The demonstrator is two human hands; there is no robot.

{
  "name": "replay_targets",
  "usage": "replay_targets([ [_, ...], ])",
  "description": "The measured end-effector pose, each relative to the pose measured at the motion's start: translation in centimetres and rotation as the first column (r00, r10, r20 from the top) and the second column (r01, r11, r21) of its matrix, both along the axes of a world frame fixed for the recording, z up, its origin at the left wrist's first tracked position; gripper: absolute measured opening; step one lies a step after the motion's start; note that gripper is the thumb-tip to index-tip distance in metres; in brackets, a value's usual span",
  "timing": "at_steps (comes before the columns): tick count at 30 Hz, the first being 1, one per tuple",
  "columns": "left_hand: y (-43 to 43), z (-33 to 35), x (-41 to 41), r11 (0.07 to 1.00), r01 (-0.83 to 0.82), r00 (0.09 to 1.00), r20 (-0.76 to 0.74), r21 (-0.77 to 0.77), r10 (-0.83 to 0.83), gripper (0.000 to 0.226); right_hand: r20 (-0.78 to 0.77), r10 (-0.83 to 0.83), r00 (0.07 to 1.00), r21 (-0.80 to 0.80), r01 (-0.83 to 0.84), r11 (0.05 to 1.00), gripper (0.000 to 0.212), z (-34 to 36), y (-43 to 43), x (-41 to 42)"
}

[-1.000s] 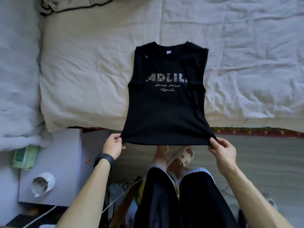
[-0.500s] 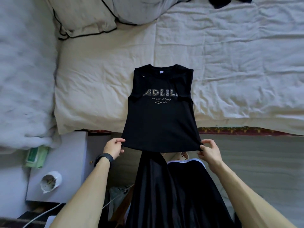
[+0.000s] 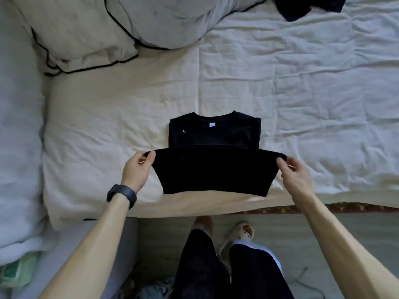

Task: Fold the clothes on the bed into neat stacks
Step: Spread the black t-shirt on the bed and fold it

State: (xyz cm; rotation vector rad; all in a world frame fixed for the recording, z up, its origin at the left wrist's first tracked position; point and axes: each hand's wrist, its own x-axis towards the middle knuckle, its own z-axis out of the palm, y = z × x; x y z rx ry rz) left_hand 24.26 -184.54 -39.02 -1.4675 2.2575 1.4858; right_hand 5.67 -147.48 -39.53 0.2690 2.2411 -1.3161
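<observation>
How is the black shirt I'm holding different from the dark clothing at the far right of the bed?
The black shirt lies mostly flat, collar showing; the dark garment is bunched up. The left hand and right hand pinch the black shirt's hem corners; nothing touches the dark garment. The black shirt sits near the bed's front edge, the dark garment far back. Both are dark and rest on the sheet.

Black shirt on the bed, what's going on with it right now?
A person is folding the black shirt on the bed. The left hand and right hand each pinch a hem corner, holding the bottom half doubled up over the body, below the collar. Another dark garment lies at the bed's far edge.
</observation>
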Motion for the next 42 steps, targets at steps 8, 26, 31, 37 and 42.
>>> replay_targets([
  [8, -5.2, -12.5, -13.3, 0.968, 0.006, 0.996, 0.086, -0.250, 0.016, 0.024, -0.137, -0.122, 0.983, 0.223, 0.151, 0.963, 0.018, -12.2, -9.1, -11.1],
  [26, -6.4, -17.3, -15.6, 0.917, 0.051, 0.994, 0.113, -0.396, -0.006, 0.035, -0.238, -0.038, 0.971, 0.352, 0.122, 0.928, 0.028, -16.1, -10.6, -14.0],
  [31, -5.5, -16.1, -15.2, 0.960, 0.002, 0.994, 0.104, -0.278, 0.029, 0.036, -0.097, -0.095, 0.991, 0.260, 0.118, 0.958, 0.041, -14.9, -10.2, -13.2],
  [37, -1.2, -12.3, -7.8, 0.991, 0.025, 0.969, 0.245, -0.128, 0.007, 0.048, 0.217, -0.024, 0.976, 0.147, -0.008, 0.989, 0.046, -11.0, -4.9, -6.2],
  [42, 2.8, -11.1, -1.6, 0.999, 0.033, 0.909, 0.415, 0.019, -0.037, 0.065, 0.259, 0.107, 0.960, 0.211, -0.165, 0.964, 0.030, -9.6, -1.5, -0.9],
])
